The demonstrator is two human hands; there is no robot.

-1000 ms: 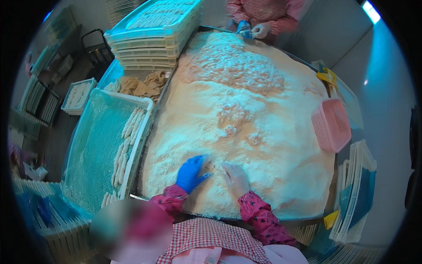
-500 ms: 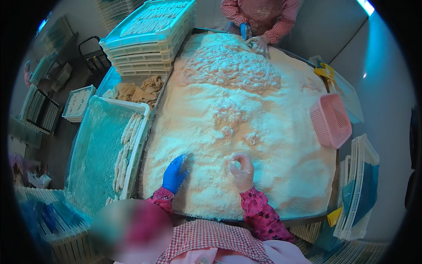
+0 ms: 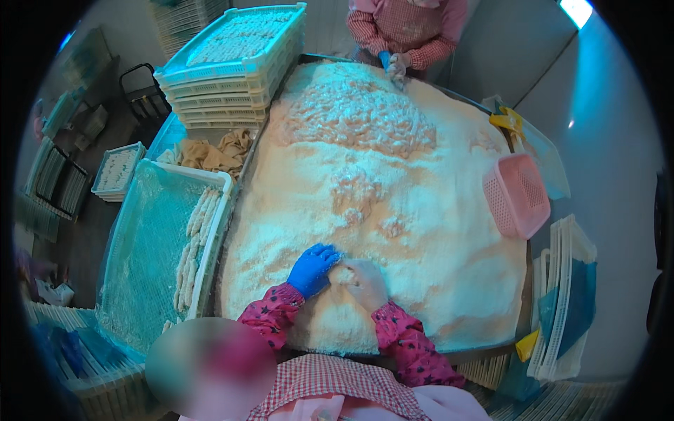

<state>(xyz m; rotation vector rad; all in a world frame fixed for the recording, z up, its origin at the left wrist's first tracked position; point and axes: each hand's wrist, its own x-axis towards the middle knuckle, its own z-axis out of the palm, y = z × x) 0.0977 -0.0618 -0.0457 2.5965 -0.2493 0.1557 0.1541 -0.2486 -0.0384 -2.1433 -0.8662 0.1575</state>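
Note:
My left hand (image 3: 314, 266), in a blue glove, curls its fingers over the flour near the middle of the near half of the table. Touching or very close to it, my right hand (image 3: 356, 282), in a pale translucent glove, has its fingers bent inward; what they hold is hidden by flour and fingers. Around them spreads a thick white powder bed (image 3: 456, 281), with small pink-white clumps (image 3: 354, 193) beyond and a broad heap of wet-looking coated pieces (image 3: 354, 119) toward the far side. A mesh-lined tray (image 3: 144, 259) at left carries a row of coated strips (image 3: 193, 256).
Stacked trays (image 3: 217, 77) and tan cloths (image 3: 214, 151) occupy the back left. A pink basket (image 3: 516, 196), a yellow item (image 3: 509, 123) and upright racks (image 3: 562, 298) line the right. Across the table, a co-worker (image 3: 407, 31) has gloved hands together.
Since half a second ago, my left hand has moved right and my right hand left, bringing them together. The view has shifted slightly; the co-worker's hands are closer together.

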